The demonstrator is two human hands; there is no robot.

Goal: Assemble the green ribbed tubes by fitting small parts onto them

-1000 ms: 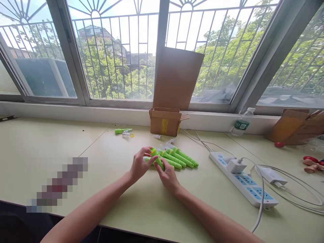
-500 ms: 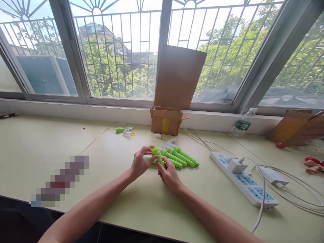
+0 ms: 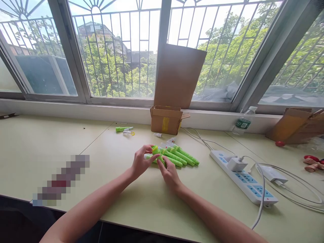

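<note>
Both hands meet at counter centre, on one green tube. Left hand pinches the tube's upper capped end between thumb and fingertips. Right hand has its fingers curled round the lower end; the exact grip is partly hidden. The tube is raised slightly and tilted, long axis running from far-left down to near-right, cap end toward the left hand. Both hands are equally close, both touching it. The row of green tubes lies flat just right of the hands, the tubes parallel on the same diagonal, touching one another. Cardboard box behind, power strip well to the right, and a loose green piece far-left.
</note>
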